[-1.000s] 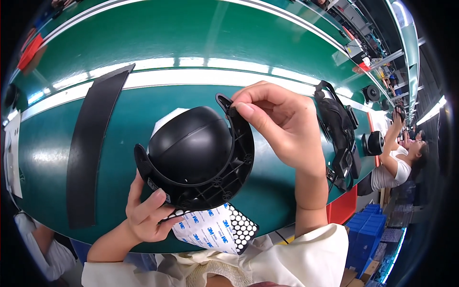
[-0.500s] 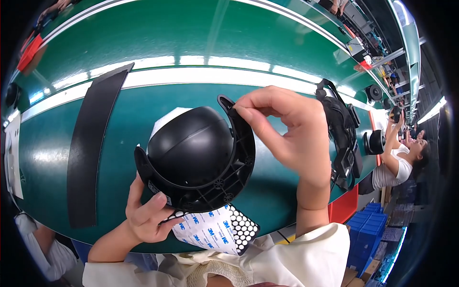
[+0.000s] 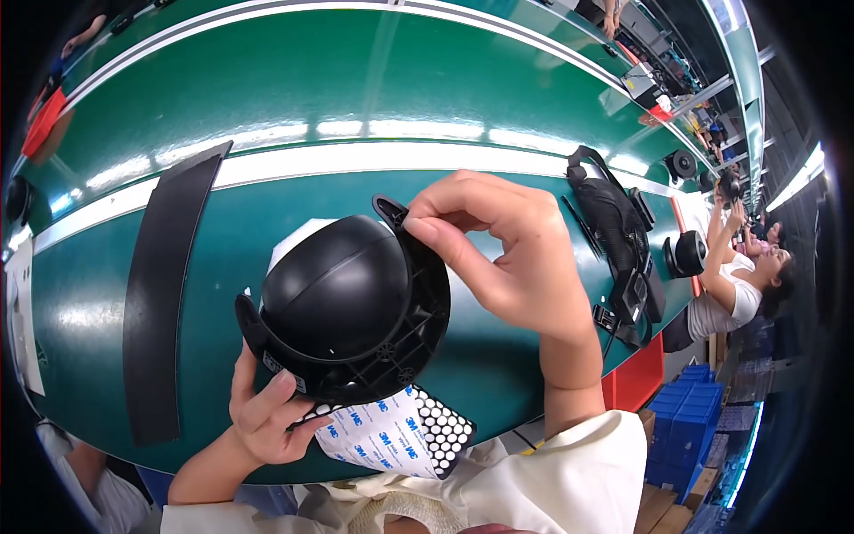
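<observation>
A glossy black rounded plastic housing with a ribbed, curved bracket (image 3: 342, 289) is gripped from below by my left hand (image 3: 271, 414), fingers wrapped round its lower left side. My right hand (image 3: 503, 245) pinches thumb and forefinger together at the tip of the bracket's upper right arm. Anything between those fingertips is too small or hidden to make out. Under the housing, by my left fingers, is a sheet of round white adhesive pads on black (image 3: 443, 430), its printed white backing (image 3: 378, 436) partly folded over. Whether my left hand also holds this sheet I cannot tell.
A long black strip (image 3: 165, 303) lies on the green table (image 3: 80, 294) to the left. A black strapped bag (image 3: 614, 222) lies at the right, with another black device (image 3: 687, 254) beyond it. A co-worker (image 3: 743, 289) sits far right, above blue crates (image 3: 685, 427).
The view has shifted slightly, so the housing and both hands appear a little further left and lower. My right fingers stay pinched at the bracket's arm tip; my left grip is unchanged.
</observation>
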The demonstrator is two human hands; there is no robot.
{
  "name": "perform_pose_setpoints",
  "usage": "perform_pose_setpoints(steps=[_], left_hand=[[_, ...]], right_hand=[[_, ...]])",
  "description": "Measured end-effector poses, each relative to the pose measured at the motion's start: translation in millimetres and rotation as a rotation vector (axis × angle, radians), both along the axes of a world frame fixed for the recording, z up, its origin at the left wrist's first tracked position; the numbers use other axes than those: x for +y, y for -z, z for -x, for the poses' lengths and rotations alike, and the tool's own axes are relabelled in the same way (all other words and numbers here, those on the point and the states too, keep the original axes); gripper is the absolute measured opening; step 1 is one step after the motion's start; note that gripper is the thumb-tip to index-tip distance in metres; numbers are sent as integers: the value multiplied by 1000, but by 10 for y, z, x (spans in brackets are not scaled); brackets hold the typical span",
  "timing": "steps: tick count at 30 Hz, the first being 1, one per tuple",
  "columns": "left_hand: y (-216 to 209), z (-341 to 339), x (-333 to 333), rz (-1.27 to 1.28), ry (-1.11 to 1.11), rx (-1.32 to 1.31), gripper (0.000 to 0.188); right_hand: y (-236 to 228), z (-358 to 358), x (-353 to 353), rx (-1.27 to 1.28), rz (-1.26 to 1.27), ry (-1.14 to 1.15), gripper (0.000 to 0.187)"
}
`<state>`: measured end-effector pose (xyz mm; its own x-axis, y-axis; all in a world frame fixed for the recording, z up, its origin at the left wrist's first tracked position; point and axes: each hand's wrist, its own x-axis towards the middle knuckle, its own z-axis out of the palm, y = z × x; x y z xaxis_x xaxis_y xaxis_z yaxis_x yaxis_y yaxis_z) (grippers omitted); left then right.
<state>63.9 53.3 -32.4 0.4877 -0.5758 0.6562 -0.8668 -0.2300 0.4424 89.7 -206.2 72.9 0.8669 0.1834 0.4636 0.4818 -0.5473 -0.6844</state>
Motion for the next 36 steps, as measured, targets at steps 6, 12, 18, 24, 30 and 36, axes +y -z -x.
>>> perform_pose_setpoints(steps=[6,12,18,24,30,36], left_hand=[[3,-19,7,19,6,14,15],[-20,-38,-17,20,27,35,16],[-24,-51,-21,13,29,32,17],[-33,-58,-13,-1,33,48,16],[-33,-46,-29,11,38,48,16],[-12,-17,8,-8,12,39,17]], right_hand=[[0,-45,-29,139,-46,-37,4],[51,-18,37,37,-7,84,6],[52,144,206,-245,472,286,17],[48,64,90,-195,405,178,10],[-41,-133,-314,535,-294,-175,30],[143,-357,-239,789,-605,-221,33]])
